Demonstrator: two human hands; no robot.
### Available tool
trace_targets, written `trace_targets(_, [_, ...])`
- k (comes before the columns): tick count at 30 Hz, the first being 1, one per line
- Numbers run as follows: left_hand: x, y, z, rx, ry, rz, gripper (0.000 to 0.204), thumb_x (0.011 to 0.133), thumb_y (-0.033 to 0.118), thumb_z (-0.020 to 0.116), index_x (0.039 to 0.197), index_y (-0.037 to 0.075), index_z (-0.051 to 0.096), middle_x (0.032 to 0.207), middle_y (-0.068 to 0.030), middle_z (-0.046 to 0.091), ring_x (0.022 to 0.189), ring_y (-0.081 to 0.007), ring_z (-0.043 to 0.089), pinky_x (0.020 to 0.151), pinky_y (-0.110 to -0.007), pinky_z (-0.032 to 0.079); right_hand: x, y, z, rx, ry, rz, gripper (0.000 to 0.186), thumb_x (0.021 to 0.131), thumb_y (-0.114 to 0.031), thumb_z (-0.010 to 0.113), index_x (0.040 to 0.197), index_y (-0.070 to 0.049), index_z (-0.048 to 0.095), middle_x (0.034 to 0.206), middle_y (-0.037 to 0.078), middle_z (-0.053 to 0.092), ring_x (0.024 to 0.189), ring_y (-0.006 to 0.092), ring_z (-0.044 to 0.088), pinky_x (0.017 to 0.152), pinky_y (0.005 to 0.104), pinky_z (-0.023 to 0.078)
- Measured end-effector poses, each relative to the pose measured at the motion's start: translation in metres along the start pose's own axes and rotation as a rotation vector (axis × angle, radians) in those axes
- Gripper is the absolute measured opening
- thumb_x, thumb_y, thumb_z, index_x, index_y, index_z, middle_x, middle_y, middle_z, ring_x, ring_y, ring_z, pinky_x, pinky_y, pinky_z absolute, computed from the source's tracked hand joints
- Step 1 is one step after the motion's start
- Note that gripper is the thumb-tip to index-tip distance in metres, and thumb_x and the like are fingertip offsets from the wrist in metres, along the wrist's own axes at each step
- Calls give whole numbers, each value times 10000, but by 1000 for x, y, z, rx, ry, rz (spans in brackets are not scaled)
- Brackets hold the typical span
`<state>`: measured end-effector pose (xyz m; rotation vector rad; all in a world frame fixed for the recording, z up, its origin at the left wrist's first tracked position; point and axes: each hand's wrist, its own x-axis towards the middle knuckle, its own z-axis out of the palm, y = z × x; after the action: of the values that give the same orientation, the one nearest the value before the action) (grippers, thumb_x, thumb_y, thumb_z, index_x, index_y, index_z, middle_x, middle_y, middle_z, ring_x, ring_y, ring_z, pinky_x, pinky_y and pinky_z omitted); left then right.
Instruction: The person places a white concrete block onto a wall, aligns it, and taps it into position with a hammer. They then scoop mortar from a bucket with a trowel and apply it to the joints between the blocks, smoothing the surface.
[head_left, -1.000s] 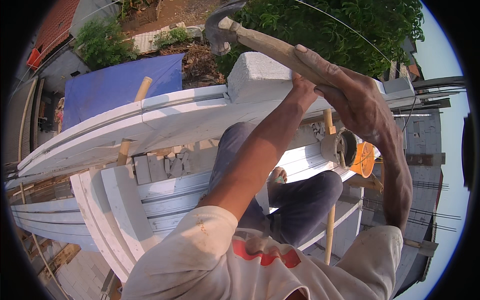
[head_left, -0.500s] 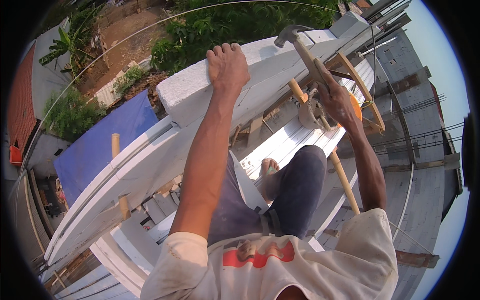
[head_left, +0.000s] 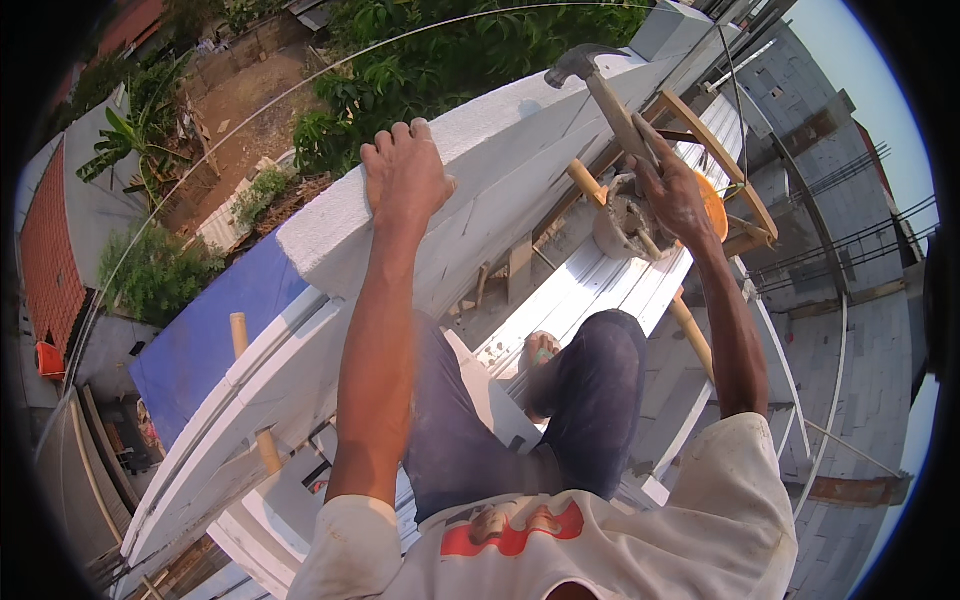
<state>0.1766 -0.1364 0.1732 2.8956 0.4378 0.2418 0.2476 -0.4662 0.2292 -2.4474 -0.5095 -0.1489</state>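
My left hand (head_left: 405, 175) lies palm down on the top of a white plastered wall block (head_left: 490, 160), fingers curled over its far edge. My right hand (head_left: 675, 185) grips the wooden handle of a claw hammer (head_left: 600, 95), whose metal head is raised above the white wall top. Below it sit a cement-caked bucket (head_left: 625, 220) and an orange container (head_left: 715, 205), partly hidden by the hand. My knees in dark trousers and one bare foot (head_left: 540, 350) rest on white moulded ledges (head_left: 570, 300).
Bamboo poles (head_left: 255, 385) and a wooden frame (head_left: 720, 150) stand around the ledge. Far below lie a blue tarp (head_left: 215, 320), a red tiled roof (head_left: 55, 240), trees and bare ground. Grey roofs (head_left: 850, 330) spread to the right.
My view has swung left and downward. The left hand has settled on top of the white wall block. The hammer in my right hand has come down from high overhead to near the wall top.
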Motion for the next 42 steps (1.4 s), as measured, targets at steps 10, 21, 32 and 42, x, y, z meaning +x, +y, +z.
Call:
trace_targets(10, [5,-2,-6,-52,-25,11,1001,760,472,914,1527,-9,487,1358,-169,604,1293,-331,537,1137,-476,366,-22,41,18,926,-37,519,370,1008,-163,713,1286,1,534,690,11,521,427,126,505,369,306,436])
trace_targets(21, [31,21,-24,-190,-310,-104,932,780,429,892,1529,65,472,1421,-141,552,1339,-337,466,1143,-490,282,2,22,-23,567,-218,671,359,1036,-162,662,1306,18,510,764,47,593,535,106,578,437,291,486])
trace_targets(32, [30,22,-27,-308,-296,-187,891,753,358,903,1500,92,498,1404,-100,553,1269,-299,477,1114,-468,278,67,-7,-26,281,-356,454,230,999,-146,711,1125,34,643,899,131,712,846,191,676,770,371,544])
trace_targets(42, [35,22,-34,-273,-350,-212,908,757,409,913,1500,92,500,1397,-86,549,1297,-286,467,1124,-470,279,72,-7,-14,135,-418,275,300,1011,-175,679,1201,36,585,869,216,698,773,306,664,712,443,542])
